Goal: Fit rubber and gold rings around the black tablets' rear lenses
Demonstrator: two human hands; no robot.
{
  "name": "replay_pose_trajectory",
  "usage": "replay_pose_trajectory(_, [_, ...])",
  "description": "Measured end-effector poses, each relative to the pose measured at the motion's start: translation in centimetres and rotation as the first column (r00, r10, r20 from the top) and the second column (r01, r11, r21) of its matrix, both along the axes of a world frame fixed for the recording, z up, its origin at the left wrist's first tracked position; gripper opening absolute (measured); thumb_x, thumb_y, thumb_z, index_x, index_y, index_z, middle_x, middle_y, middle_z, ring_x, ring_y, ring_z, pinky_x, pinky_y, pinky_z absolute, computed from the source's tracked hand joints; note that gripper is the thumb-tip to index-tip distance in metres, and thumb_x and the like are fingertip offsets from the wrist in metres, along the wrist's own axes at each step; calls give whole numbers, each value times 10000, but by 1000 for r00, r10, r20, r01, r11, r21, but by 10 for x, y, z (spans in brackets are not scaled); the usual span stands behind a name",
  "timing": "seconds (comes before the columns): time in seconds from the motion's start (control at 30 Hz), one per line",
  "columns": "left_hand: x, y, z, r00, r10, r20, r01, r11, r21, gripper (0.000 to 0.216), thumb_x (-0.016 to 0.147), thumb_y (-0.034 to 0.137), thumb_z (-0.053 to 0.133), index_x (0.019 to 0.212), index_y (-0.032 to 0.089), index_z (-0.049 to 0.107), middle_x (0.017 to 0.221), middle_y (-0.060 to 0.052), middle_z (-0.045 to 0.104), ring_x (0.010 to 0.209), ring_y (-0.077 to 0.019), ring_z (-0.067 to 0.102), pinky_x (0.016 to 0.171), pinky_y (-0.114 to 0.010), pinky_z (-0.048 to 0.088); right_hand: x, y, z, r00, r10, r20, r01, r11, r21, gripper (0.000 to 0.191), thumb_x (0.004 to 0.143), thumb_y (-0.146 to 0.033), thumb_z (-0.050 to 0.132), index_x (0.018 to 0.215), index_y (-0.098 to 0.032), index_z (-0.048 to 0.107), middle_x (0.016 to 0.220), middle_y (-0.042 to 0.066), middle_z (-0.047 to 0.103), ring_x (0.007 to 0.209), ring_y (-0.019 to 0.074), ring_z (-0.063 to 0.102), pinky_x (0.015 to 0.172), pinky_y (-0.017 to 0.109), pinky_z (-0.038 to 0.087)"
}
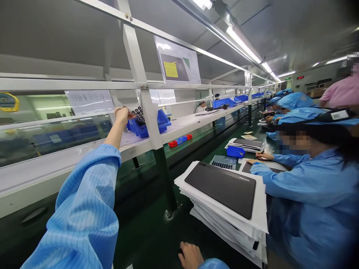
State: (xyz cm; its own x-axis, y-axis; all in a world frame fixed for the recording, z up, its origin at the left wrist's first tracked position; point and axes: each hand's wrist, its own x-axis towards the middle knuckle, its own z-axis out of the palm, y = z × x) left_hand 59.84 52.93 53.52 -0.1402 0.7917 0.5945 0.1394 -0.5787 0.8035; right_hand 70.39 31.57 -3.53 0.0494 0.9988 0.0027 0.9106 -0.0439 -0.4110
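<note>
1. Fingers of the left hand (122, 113) bunch at the dotted sheet (138, 116), grip unclear.
2. Sheet isn't yet clear of the blue bin (163, 121) beside them.
3. Right hand (192, 256): fingers curled, hold unclear; tablet (221, 188) beyond, untouched.

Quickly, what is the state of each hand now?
Left hand: closed, holding a black-dotted sheet.
Right hand: partly curled; whether it holds anything cannot be told.

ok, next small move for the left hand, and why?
I'd probably firm up the left hand's grip on the black-dotted sheet before shifting it. The fingertips are right at its edge, by the blue bin, but whether they pinch it is unclear. The right hand is down at the green bench, away from the sheet.
</note>
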Motion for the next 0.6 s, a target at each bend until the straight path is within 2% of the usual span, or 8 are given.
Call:
replay_pose_trajectory(0.13, [-21, -25, 2, 998, 40, 54, -36, 997, -70, 255, 910, 310, 526, 1079, 121, 556, 995, -63, 599, 807, -147, 608, 685, -310, 535, 1, -5, 8, 1000, 7, -17, -6, 999, 41, 277, 816, -142, 527, 1066, -192, 635, 1014, 102, 689, 968, 289, 640, 845, 423, 490])
replay_pose_trajectory(0.33, [-70, -80, 1, 998, 42, 48, -44, 998, 35, 213, 915, 305, 518, 996, 114, 567, 875, -30, 594, 693, -110, 584, 605, -255, 511, 2, -9, 17, 1000, 23, -4, -23, 999, 25, 226, 876, -202, 540, 1088, -170, 610, 1017, 73, 672, 954, 211, 636, 857, 392, 490])
replay_pose_trajectory(0.43, [-104, -117, -9, 999, 41, -16, -39, 995, 90, 127, 885, 231, 550, 830, 116, 559, 736, 12, 562, 614, -93, 549, 586, -244, 488, 4, -10, 19, 1000, 24, 0, -24, 999, 22, 206, 896, -271, 537, 1075, -195, 606, 1017, 49, 654, 940, 177, 628, 850, 362, 496])
replay_pose_trajectory(0.53, [-139, -156, -26, 993, 37, -111, -27, 995, 91, 202, 767, 133, 594, 607, 150, 470, 580, 36, 509, 572, -120, 556, 616, -282, 481, 5, -11, 20, 999, 40, 2, -40, 999, 25, 223, 910, -286, 517, 1095, -188, 593, 1038, 55, 639, 944, 171, 621, 848, 363, 497])
replay_pose_trajectory(0.6, [-161, -181, -37, 985, 34, -170, -22, 997, 71, 232, 688, 136, 609, 551, 170, 425, 556, 23, 521, 592, -156, 593, 634, -306, 476, 6, -10, 20, 999, 52, 6, -52, 998, 22, 217, 911, -285, 515, 1094, -196, 592, 1044, 55, 636, 945, 169, 619, 845, 357, 497])
